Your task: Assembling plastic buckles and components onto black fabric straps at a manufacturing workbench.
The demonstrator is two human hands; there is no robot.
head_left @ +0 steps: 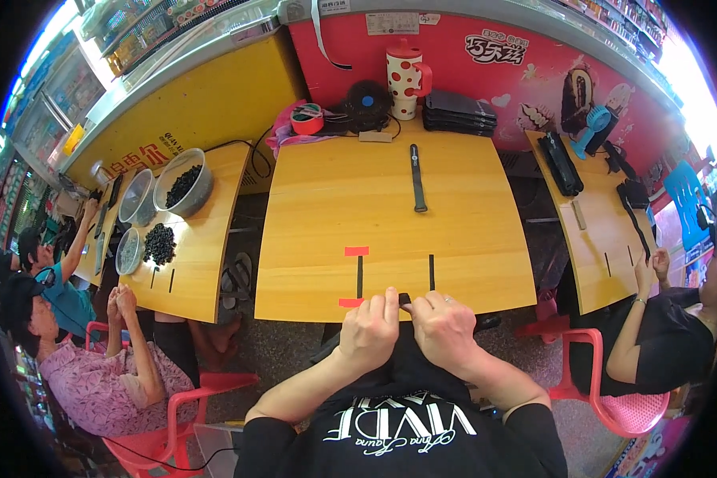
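1. Black shirt (311, 458) with white lettering: occupies the lower edge, nearest the camera. Both forearms extend forward from it.
2. Left hand (369, 328): curled, fingers folded, thumb and index pressed together on the near side of the black piece (405, 299).
3. Right hand (444, 325): likewise curled, pinching the same piece from its right side.
4. Black piece: located between the 2 hands, at the near edge of the wooden table (319, 207). Only a short section shows (the remainder is hidden by the fingers).
5. Table markings: 2 parallel black strips (360, 276) lie just beyond the hands; 2 red strips (357, 251) sit at the ends of the left one.
6. Dark strap (418, 179): lies lengthwise on the far half of the table, well apart from the hands.
7. Far edge, left to right: tape roll (307, 119), round black fan (368, 105), spotted tumbler (405, 80), stack of black pouches (458, 113).
8. Left side table: 3 clear tubs (201, 195) stand around a pile of small black parts (160, 243). Seated co-workers occupy both sides.
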